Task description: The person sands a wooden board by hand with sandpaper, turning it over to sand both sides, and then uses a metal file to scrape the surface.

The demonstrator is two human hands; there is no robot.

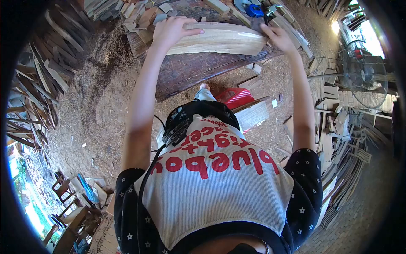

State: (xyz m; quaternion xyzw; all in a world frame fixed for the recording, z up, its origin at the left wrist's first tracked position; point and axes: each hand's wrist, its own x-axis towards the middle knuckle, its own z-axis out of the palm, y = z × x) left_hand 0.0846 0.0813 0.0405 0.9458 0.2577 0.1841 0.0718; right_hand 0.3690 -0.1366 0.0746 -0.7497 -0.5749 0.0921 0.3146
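Note:
A pale, slightly curved wooden board (220,39) lies across the dark workbench (186,72) in front of me. My left hand (172,33) grips its left end, the thumb stretched along the upper face and the fingers toward the far edge. At the opposite end, my right hand (279,38) is closed about the board's right corner, its fingertips partly hidden. Just beyond that hand sit a blue tape measure (254,10) and a metal clamp-like piece (272,10) with a dark part, too small to make out.
Wood offcuts (146,17) are heaped at the bench's far left. Below the bench are a red bag (234,97) and a wooden block (252,114). Sawdust covers the floor (97,101). A standing fan (366,74) and stacked wood pieces (338,156) are on the right.

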